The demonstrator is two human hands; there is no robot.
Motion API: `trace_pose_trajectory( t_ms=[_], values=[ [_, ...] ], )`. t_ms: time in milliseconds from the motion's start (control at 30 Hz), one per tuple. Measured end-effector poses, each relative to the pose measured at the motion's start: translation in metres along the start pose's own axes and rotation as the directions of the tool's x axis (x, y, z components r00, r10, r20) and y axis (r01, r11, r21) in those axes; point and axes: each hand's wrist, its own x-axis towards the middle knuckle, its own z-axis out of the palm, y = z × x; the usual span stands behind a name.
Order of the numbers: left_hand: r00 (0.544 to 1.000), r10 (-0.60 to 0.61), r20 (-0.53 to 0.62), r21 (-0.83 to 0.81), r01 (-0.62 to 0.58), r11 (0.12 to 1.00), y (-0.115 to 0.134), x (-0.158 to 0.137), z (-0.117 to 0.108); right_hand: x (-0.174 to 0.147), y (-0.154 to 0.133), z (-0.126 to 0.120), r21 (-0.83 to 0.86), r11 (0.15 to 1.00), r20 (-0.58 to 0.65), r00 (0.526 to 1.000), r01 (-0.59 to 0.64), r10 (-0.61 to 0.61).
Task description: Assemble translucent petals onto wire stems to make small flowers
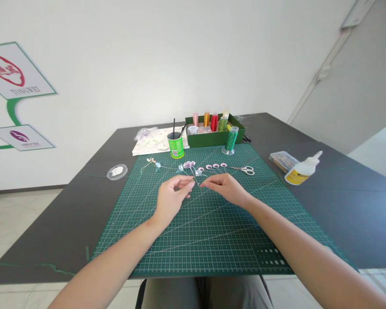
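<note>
My left hand [171, 198] pinches the thin stems of a small flower spray between thumb and fingertips. Its purple flower [189, 164] stands above the fingers, with pale blue petals [198, 172] beside it. My right hand [227, 188] is closed in a pinch close by on the right, at the stems' lower end. What its fingertips hold is too fine to make out, perhaps thread or wire. Just beyond it lie several purple-edged wired petals [215, 166] in a row, next to white-handled scissors [247, 170]. A green thread spool [232, 139] stands upright farther back.
A green cutting mat [167, 253] covers the table's middle. Behind it are a green can [176, 146] with brushes and a green box [209, 140] of thread spools. A glue bottle [302, 171] stands right; a small round dish [117, 172] lies left. Another wired sprig [152, 161] rests back left.
</note>
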Motion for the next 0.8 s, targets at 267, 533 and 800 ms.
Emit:
trace_pose_trajectory(
  t_ms=[267, 533, 800],
  values=[
    [0.982, -0.19, 0.019, -0.249, 0.189, 0.95, -0.004, 0.004, -0.001, 0.0, -0.001, 0.001, 0.047, 0.998, 0.014, 0.999, -0.044, 0.043],
    [0.956, -0.281, 0.079, -0.304, 0.292, 0.907, -0.004, 0.005, -0.001, 0.001, 0.002, -0.002, 0.364, 0.904, -0.06, 0.962, -0.226, 0.265],
    [0.943, -0.309, 0.119, -0.307, 0.332, 0.892, -0.001, 0.002, 0.001, 0.005, 0.014, -0.003, -0.044, 0.995, -0.462, 0.885, -0.085, 0.055]
  ],
)
